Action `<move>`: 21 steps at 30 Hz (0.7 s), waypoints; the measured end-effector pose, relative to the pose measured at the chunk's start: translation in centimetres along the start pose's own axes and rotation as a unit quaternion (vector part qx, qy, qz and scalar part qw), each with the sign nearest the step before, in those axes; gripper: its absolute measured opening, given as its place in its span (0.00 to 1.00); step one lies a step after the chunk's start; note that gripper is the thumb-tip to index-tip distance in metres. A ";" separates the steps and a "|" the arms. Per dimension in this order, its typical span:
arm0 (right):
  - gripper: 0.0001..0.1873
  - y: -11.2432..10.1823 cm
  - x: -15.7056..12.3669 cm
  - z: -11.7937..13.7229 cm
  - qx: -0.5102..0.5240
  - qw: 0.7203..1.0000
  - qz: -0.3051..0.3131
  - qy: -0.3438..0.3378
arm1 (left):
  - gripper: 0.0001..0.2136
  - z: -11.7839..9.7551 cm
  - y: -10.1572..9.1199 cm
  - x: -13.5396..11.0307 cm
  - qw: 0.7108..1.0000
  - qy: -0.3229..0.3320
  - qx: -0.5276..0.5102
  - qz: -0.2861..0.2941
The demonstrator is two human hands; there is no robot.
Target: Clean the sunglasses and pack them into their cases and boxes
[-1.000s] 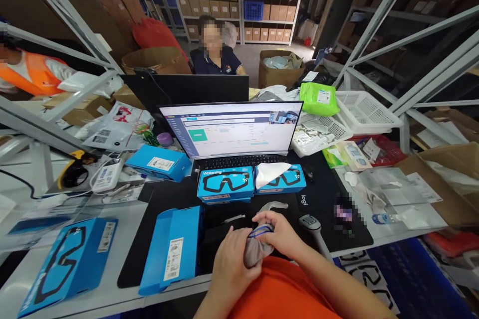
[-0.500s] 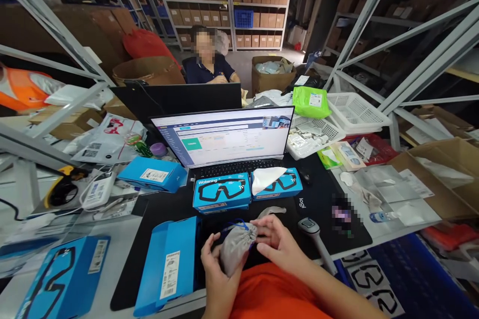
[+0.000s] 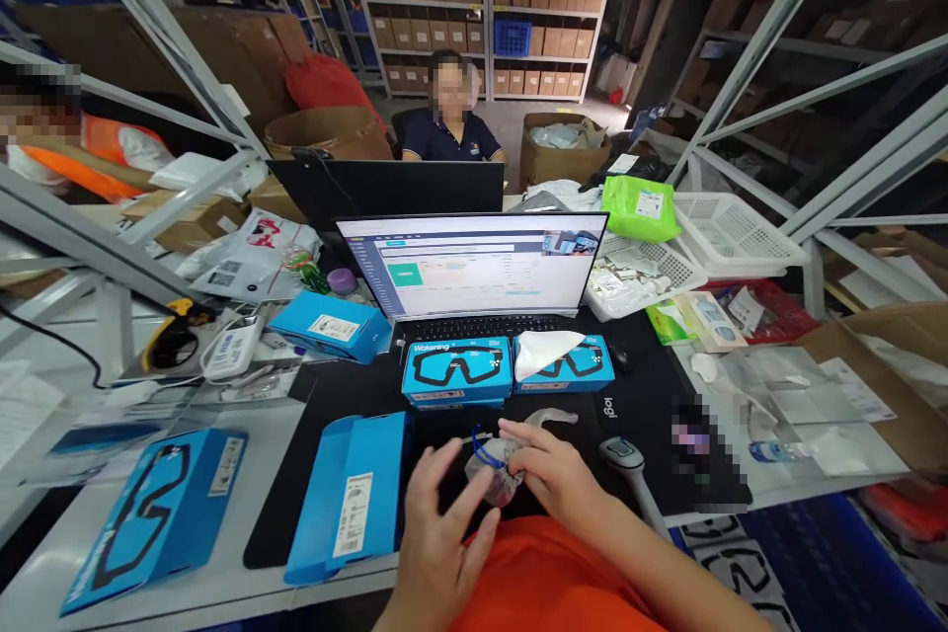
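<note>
Lower centre of frame: left hand (image 3: 444,533), grip spread wide, fingers extended; contact with pouch not discernible. Right hand (image 3: 567,474): grip bent closed on a small grey fabric drawstring pouch (image 3: 505,488) with blue cord, at lower centre. Left of it, on the desk (image 3: 229,553), a white-labelled blue cardboard box (image 3: 381,484). Mid-frame: blue goggle-printed carton (image 3: 459,370); beyond, a lit black-framed monitor (image 3: 474,272).
</note>
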State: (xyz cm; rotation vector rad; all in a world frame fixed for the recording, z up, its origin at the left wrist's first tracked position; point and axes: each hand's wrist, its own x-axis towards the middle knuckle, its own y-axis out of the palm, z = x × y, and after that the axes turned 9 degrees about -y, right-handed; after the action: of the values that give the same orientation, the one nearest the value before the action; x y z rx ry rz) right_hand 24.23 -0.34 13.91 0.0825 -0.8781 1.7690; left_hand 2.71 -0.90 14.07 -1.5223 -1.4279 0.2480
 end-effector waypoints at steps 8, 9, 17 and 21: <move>0.17 -0.4 -0.4 0.1 0.085 0.994 0.072 0.012 | 0.10 1.1 0.5 1.7 0.978 0.115 -0.022 0.173; 0.18 -0.4 -0.7 0.1 0.101 0.992 0.077 0.013 | 0.11 1.3 0.6 1.7 0.974 0.112 -0.019 0.194; 0.12 1.3 -2.5 -0.7 0.142 0.988 -0.052 -0.020 | 0.10 0.8 -0.3 1.9 0.957 0.019 -0.062 0.284; 0.10 1.7 -2.6 -0.7 0.110 0.985 -0.126 -0.051 | 0.13 0.2 -0.5 2.3 0.940 0.015 0.019 0.339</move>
State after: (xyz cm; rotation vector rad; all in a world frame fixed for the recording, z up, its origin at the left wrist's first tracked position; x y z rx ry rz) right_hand 24.09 -2.22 11.29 0.4138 -0.7065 1.6274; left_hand 2.92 1.06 15.41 -1.9337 -0.8190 0.6590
